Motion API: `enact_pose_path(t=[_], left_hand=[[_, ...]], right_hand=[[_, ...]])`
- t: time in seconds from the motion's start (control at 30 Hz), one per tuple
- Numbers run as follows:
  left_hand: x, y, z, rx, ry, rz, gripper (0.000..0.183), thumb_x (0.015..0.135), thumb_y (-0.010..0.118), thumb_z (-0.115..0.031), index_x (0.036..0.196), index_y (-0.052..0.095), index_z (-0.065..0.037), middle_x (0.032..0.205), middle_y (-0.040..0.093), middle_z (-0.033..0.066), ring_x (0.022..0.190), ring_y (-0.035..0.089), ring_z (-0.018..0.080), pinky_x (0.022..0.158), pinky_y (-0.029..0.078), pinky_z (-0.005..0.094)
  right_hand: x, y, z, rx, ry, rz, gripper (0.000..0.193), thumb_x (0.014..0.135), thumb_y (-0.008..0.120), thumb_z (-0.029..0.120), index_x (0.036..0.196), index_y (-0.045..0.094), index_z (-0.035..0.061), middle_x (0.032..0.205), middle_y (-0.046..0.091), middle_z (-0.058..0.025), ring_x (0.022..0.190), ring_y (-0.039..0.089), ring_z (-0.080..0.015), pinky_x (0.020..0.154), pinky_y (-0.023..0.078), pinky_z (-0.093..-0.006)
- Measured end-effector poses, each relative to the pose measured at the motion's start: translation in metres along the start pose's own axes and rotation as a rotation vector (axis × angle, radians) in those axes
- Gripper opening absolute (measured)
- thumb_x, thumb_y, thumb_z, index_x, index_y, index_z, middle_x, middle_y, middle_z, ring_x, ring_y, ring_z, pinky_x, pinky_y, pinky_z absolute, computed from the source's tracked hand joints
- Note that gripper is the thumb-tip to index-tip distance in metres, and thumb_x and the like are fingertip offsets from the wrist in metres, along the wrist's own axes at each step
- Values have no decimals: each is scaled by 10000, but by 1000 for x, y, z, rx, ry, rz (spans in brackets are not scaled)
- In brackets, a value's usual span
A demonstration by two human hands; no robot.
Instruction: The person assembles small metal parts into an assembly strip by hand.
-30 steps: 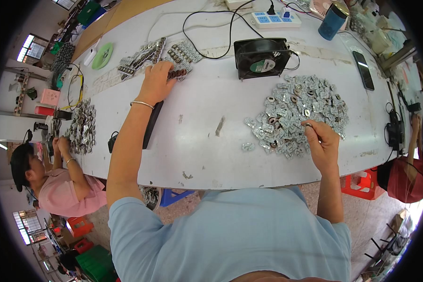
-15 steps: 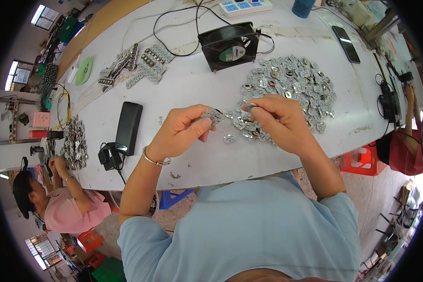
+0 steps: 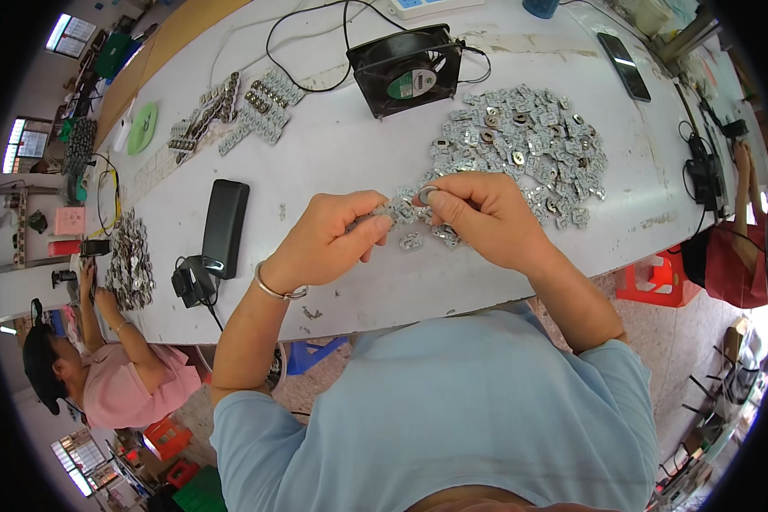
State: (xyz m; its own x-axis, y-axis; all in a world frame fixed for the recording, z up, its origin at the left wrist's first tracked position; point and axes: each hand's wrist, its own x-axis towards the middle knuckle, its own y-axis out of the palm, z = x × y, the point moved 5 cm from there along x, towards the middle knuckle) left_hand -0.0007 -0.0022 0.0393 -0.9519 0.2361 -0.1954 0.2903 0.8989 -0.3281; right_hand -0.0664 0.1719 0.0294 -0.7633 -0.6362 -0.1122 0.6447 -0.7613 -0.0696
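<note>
My left hand [image 3: 326,241] is closed on small silvery metal pieces [image 3: 392,208], pinched between thumb and fingers; the fingers partly hide them. Close beside it, my right hand [image 3: 493,220] pinches a small round metal piece [image 3: 426,195] between thumb and forefinger. That piece is right by the ones in my left hand; whether they touch I cannot tell. Both hands are over the white table [image 3: 350,311], at the near left side of a large pile of small metal parts [image 3: 529,141]. One loose metal part [image 3: 411,241] lies just below the hands.
A black fan [image 3: 405,72] stands beyond my hands. Rows of metal parts [image 3: 264,111] lie far left. A black oblong case [image 3: 226,229] and a black adapter [image 3: 193,282] sit left; a phone [image 3: 625,68] lies far right. Other people work at both sides.
My right hand has moved left with the round piece, closer to the pieces in my left hand. The whole view has shifted slightly.
</note>
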Motion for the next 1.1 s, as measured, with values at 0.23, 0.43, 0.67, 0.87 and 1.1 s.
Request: enact_pose_path(t=[0.23, 0.43, 0.67, 0.87, 1.1], left_hand=[[2, 3, 3, 22, -59, 43, 180, 952, 553, -142, 860, 621, -3, 669, 599, 10, 533, 539, 61, 491, 432, 218], [4, 9, 8, 11, -177, 43, 197, 951, 555, -147, 823, 599, -4, 655, 589, 13, 539, 555, 70, 504, 438, 222], [9, 8, -4, -6, -79, 134, 205, 961, 550, -147, 831, 604, 3, 681, 598, 21, 583, 580, 78, 541, 483, 227], [6, 9, -8, -127, -103, 205, 203, 966, 574, -164, 864, 620, 5, 722, 610, 19, 597, 588, 74, 550, 494, 225], [4, 5, -7, -181, 67, 154, 139, 953, 540, -84, 987, 631, 14, 781, 633, 42, 639, 600, 94, 597, 507, 243]], right_hand=[[6, 7, -8, -63, 2, 127, 216, 910, 598, 145, 794, 637, -34, 620, 548, -39, 584, 452, -85, 536, 389, -284], [8, 12, -13, -73, 36, 219, 238, 893, 618, 147, 749, 598, -41, 584, 502, -61, 562, 396, -98, 515, 362, -304], [8, 6, -2, -23, 52, 214, 221, 906, 626, 149, 765, 619, -20, 607, 534, -22, 534, 451, -81, 494, 386, -267], [7, 9, -7, 151, 113, 343, 200, 918, 617, 144, 774, 633, 7, 639, 557, 10, 535, 504, -58, 490, 407, -227], [10, 9, -12, 246, 131, 321, 187, 932, 590, 154, 824, 643, 11, 644, 557, 9, 542, 499, -54, 494, 400, -224]])
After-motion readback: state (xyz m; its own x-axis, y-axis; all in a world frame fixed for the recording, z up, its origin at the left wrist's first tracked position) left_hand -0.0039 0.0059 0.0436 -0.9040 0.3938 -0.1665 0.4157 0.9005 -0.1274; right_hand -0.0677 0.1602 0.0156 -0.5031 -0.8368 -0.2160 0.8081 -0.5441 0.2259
